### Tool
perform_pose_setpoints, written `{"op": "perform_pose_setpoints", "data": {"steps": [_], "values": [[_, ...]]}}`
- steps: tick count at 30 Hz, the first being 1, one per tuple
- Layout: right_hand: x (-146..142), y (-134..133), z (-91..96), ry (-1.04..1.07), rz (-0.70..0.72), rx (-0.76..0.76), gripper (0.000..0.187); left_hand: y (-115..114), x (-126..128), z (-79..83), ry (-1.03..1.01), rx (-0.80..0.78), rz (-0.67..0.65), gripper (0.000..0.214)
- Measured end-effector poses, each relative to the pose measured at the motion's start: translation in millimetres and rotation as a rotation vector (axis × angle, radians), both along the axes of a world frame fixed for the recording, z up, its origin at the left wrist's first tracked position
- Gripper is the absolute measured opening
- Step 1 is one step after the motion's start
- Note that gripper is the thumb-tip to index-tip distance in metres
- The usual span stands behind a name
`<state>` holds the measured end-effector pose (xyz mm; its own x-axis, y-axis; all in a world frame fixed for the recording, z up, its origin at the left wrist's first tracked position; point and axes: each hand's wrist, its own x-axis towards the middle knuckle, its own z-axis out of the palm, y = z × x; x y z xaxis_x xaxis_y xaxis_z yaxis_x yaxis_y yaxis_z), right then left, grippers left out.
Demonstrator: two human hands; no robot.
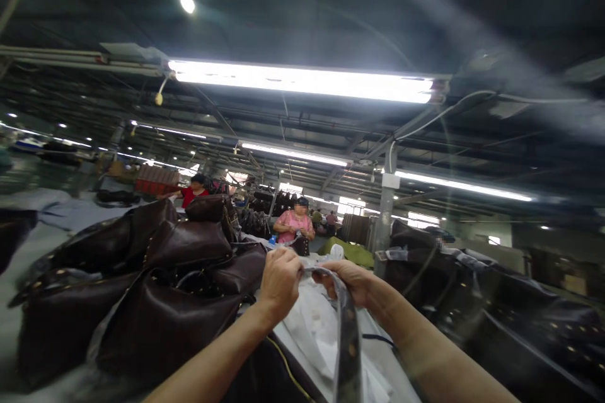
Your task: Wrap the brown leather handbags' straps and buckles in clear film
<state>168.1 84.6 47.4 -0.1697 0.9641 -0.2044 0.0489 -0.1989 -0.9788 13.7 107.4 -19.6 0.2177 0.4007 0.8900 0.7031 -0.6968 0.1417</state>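
Note:
A dark bag strap (348, 334) dotted with brass-coloured studs arches between my two hands, then hangs to the bottom edge of the view. A pale, clear-looking wrap seems to cover it. My left hand (282, 280) is closed around the strap's far end, fingers curled and partly hidden. Across from it, my right hand (347, 280) pinches the strap near its bend. Below my left forearm lies a dark bag with a gold zip (286, 359). White sheeting (309, 321) is spread under the strap.
Dark brown leather bags (165, 321) are piled on the left, close to my left arm. More dark bags (520, 302) stand at the right. A person in pink (293, 225) works ahead, and one in red (193, 192) farther left. A metal post (386, 214) rises behind my right hand.

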Motion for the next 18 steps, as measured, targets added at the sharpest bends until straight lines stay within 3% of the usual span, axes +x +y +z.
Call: {"op": "perform_pose_setpoints", "data": {"steps": [4,8,9,12,14,16,18], "values": [[3,27,-12.6,0.161,0.059,0.001,0.033,39,-2,3.9,0.024,-0.079,0.007,0.013],[3,49,-36.4,0.361,0.091,0.007,0.013,76,4,0.2,-0.021,-0.166,-0.082,0.015],[3,53,-42.8,0.390,0.081,0.031,0.015,82,6,-3.6,-0.052,-0.202,-0.116,0.015],[-1,55,-63.0,0.380,-0.008,0.125,0.062,84,8,-18.0,-0.259,-0.387,-0.152,0.012],[-8,50,-79.2,0.306,-0.082,0.175,0.083,74,1,-25.1,-0.469,-0.643,-0.123,0.017],[-19,39,-98.0,0.187,-0.153,0.227,0.091,57,-11,-27.2,-0.666,-1.122,-0.190,0.023],[-34,21,-117.7,0.046,-0.222,0.260,0.089,39,-23,-25.1,-0.804,-1.632,-0.347,0.046]]}}
